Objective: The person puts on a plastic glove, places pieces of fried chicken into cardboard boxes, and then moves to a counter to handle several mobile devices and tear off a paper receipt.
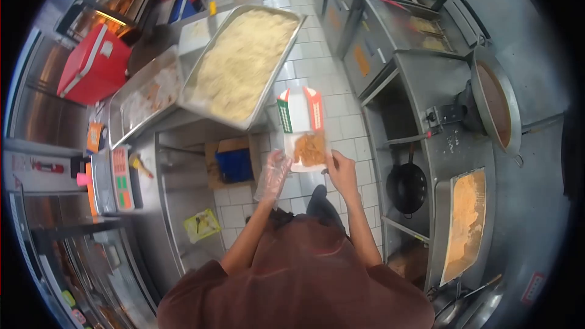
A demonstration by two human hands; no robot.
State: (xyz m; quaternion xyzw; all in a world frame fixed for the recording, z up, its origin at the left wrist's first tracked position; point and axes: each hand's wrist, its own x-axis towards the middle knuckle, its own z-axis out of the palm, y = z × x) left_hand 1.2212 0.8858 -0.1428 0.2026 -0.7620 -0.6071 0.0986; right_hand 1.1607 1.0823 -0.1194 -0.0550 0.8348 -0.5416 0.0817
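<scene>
I hold an open white takeaway box (303, 127) in front of me, its green and orange flaps standing up and a piece of fried food (310, 149) lying inside. My left hand (275, 173), covered by a clear plastic glove, grips the box's left edge. My right hand (342, 169), bare, grips its right edge. Just beyond the box sits a large steel tray of pale rice or noodles (244, 61).
A second steel tray (143, 100) and a red cooler (91, 67) stand to the left. A scale (122, 178) rests on the counter. On the right are a black wok (407, 187), a tray of orange crumb (464, 222), a large pan of brown sauce (496, 103) and fryers (420, 27).
</scene>
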